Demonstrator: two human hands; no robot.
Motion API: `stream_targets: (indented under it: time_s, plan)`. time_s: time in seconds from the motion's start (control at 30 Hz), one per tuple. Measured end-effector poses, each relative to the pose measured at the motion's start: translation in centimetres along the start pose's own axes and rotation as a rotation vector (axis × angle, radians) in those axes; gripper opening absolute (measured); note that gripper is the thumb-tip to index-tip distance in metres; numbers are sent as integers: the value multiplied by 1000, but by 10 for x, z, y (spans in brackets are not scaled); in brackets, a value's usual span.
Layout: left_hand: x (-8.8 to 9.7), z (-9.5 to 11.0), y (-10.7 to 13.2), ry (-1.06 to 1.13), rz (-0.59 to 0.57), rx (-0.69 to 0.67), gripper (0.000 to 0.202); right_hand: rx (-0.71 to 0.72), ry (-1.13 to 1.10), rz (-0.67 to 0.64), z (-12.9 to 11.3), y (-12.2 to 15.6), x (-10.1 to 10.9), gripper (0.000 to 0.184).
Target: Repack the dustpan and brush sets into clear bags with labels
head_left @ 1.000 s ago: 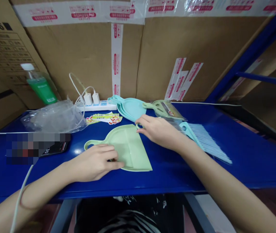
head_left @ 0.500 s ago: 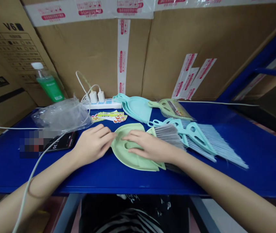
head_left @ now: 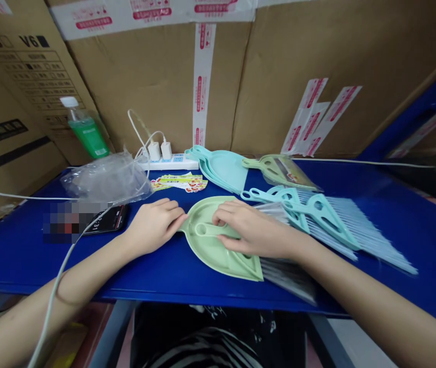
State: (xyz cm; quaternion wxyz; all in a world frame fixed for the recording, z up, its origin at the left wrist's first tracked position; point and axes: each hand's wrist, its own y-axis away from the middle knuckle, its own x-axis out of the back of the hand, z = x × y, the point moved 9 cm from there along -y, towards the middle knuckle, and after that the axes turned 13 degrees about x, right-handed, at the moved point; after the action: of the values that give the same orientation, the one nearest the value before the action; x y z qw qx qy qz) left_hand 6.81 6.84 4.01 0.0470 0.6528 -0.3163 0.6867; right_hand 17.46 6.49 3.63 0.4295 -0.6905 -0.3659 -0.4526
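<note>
Two hands (head_left: 158, 225) (head_left: 248, 230), one green dustpan (head_left: 206, 255), two green brushes (head_left: 204, 230) (head_left: 267, 166), at least two blue dustpans (head_left: 229, 166) at twelve o'clock, at least two blue brushes (head_left: 344, 227) at three, two chargers (head_left: 154, 152) (head_left: 166, 150) at eleven, one bottle (head_left: 91, 137) at ten

A pale green dustpan (head_left: 212, 255) lies at the centre of the frame, open face up, handle pointing left, rounded back leading to a straight lip at right. Over it lies a matching green brush (head_left: 218, 231) — looped handle end leftward, middle hidden, greyish bristles fanning past the lip.
</note>
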Motion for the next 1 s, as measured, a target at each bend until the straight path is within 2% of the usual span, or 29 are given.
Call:
stream_targets:
  time_s: [0.17, 0.37, 0.5, 0.57, 0.67, 0.77, 1.0]
  plan:
    - [3, 2, 1, 199, -35, 40, 37, 28, -24, 150, -9, -2, 8, 5]
    - [10, 5, 1, 397, -42, 56, 31, 44, -24, 166, -13, -9, -4, 4]
    - [10, 4, -1, 404, -37, 63, 23, 11, -36, 210, -10, -10, -4, 6]
    - [8, 0, -1, 377, -47, 88, 21, 2, -42, 177, -8, -8, -2, 12]
    - [0, -3, -1, 392, -152, 131, 22, 18, -82, 82, -3, 0, 1, 29]
    - [-8, -6, -1, 483, -270, 187, 24, 37, -83, 60, 5, 8, 5, 40]
    - [-14, -7, -1, 702, -378, 210, 31, 22, -27, 66, 18, 7, -7, 50]
